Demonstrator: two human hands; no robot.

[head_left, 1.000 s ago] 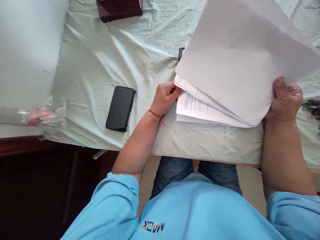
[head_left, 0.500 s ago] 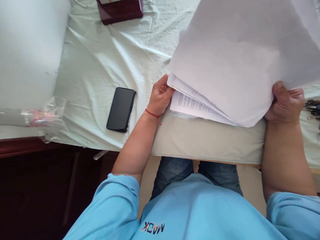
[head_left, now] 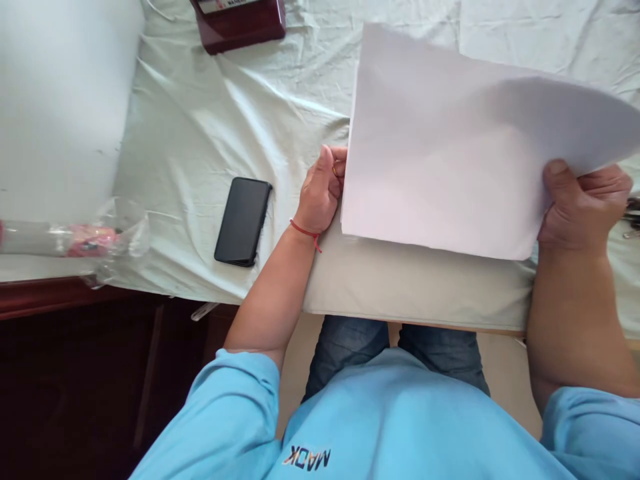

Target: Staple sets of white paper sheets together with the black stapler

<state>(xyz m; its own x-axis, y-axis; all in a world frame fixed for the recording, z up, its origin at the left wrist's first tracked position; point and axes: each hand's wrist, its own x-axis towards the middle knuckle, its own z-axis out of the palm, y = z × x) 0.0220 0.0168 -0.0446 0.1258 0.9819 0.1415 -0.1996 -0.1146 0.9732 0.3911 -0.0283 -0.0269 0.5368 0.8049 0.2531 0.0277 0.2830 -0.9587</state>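
A stack of white paper sheets (head_left: 440, 153) is held over the near edge of a table covered in pale green cloth (head_left: 210, 127). My left hand (head_left: 320, 190) grips the stack's left edge, with a red string at the wrist. My right hand (head_left: 580, 207) grips its lower right corner, thumb on top. The blank top sheet hides the printed sheets beneath. Both hands hold the stack squared together.
A black phone (head_left: 243, 221) lies face up left of my left hand. A dark red wooden box (head_left: 240, 23) stands at the far edge. A clear plastic bag with something pink (head_left: 85, 240) lies at the left. Keys (head_left: 631, 217) peek out at the right edge.
The fanned sheets with printed text have closed up under the top sheet. The stack has come down flatter and squared up; my left hand moved slightly up along its left edge.
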